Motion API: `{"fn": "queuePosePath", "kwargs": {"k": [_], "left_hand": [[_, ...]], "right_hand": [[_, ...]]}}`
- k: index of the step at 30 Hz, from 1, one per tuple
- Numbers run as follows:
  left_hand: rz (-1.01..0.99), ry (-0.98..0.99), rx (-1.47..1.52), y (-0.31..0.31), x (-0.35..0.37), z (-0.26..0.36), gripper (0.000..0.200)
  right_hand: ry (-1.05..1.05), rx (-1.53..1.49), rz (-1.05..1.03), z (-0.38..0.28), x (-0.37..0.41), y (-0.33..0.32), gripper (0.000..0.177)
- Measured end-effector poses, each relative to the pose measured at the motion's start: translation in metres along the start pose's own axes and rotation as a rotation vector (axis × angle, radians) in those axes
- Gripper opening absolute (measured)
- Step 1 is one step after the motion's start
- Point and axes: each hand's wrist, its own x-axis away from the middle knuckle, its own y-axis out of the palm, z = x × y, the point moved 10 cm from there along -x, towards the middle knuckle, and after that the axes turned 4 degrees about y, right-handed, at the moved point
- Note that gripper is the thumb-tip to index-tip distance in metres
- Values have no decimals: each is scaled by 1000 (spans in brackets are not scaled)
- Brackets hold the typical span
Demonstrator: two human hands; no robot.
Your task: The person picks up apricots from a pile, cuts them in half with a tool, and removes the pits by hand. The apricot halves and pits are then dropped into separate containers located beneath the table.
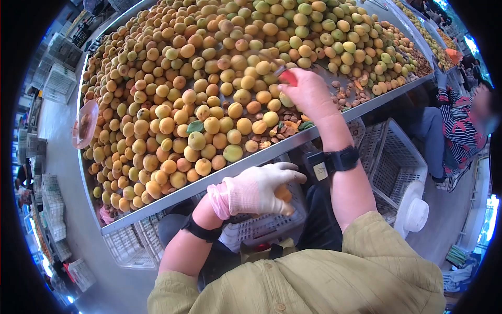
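Observation:
My left hand (259,189), in a white glove with a pink cuff, is over a grey crate (261,230) below the table edge. Its fingers are spread around an orange apricot piece (283,193), partly hidden under the palm. My bare right hand (309,93) is closed on a red-handled tool (287,77), whose blurred tip points toward the fruit. Yellow and orange apricots (167,125) are heaped over the metal table (272,153). Pits and fruit scraps (286,125) lie near its front edge, below my right hand.
White plastic crates (395,162) stand beneath the table at the right, beside a white stool-like object (417,214). Another crate (130,246) is at lower left. A person in a patterned top (463,128) sits at the right. A clear pink-rimmed container (85,124) hangs at the table's left edge.

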Motion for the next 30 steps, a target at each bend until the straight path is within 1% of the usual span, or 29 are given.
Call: {"fn": "queuePosePath", "kwargs": {"k": [1, 2, 4, 5, 7, 8, 11, 12, 13, 15, 16, 17, 18, 19, 20, 21, 22, 23, 24, 25, 26, 27, 29, 30], "left_hand": [[7, 64, -69, 4, 0, 5, 52], [4, 63, -68, 3, -1, 6, 52], [-87, -93, -43, 6, -2, -4, 48], [-86, -91, -41, 4, -1, -5, 48], [-141, -280, 194, 9, 8, -24, 44], [-138, -280, 195, 6, 11, -25, 44], [-8, -295, 388, -14, 20, -30, 31], [97, -323, 319, -38, 24, -18, 31], [296, -229, 393, -55, 28, -32, 33], [710, -276, 611, -96, 49, -40, 39], [873, -223, 586, -110, 55, -52, 42], [1033, -167, 556, -120, 64, -64, 48], [1016, -143, 567, -124, 62, -57, 62], [1013, -82, 556, -126, 59, -55, 62], [1000, -67, 563, -124, 57, -55, 62], [984, -54, 573, -122, 55, -53, 62], [940, -76, 690, -116, 53, -55, 60], [949, -79, 688, -118, 56, -55, 60], [947, -26, 746, -119, 55, -52, 58], [942, 29, 803, -121, 54, -49, 57], [989, 54, 771, -125, 57, -43, 52], [990, 53, 769, -124, 57, -45, 52], [1102, -9, 663, -130, 64, -52, 49], [1149, -93, 501, -135, 69, -53, 49]], "right_hand": [[-66, -18, -10, -6, 0, 8, 30], [-98, 38, -11, -16, 4, 14, 27], [-48, 170, -131, -19, 3, 34, 26], [-32, 229, -196, -15, 2, 48, 25], [-70, 273, -162, -17, 2, 67, 24], [-105, 315, -128, -20, 2, 71, 23], [-95, 329, -144, -21, -1, 77, 25], [-109, 276, -176, -24, 2, 71, 20], [-86, 201, -215, -24, -1, 65, 23], [-118, -479, -260, -33, 2, 48, 29], [-54, -741, -369, -36, 7, 49, 35], [-106, -792, -390, -47, 12, 42, 39], [-69, -837, -468, -58, 20, 40, 39], [-30, -881, -548, -66, 28, 40, 40], [10, -871, -617, -68, 32, 48, 41], [-8, -865, -606, -73, 36, 49, 41], [-32, -860, -583, -78, 37, 49, 38], [-57, -855, -559, -81, 37, 48, 36], [-61, -855, -564, -82, 38, 48, 36], [-9, -927, -598, -80, 39, 51, 33], [45, -999, -633, -79, 39, 54, 31], [43, -1000, -634, -78, 39, 60, 31], [-143, -752, -171, -75, 26, 35, 26], [-144, -754, -171, -75, 26, 34, 26]]}}
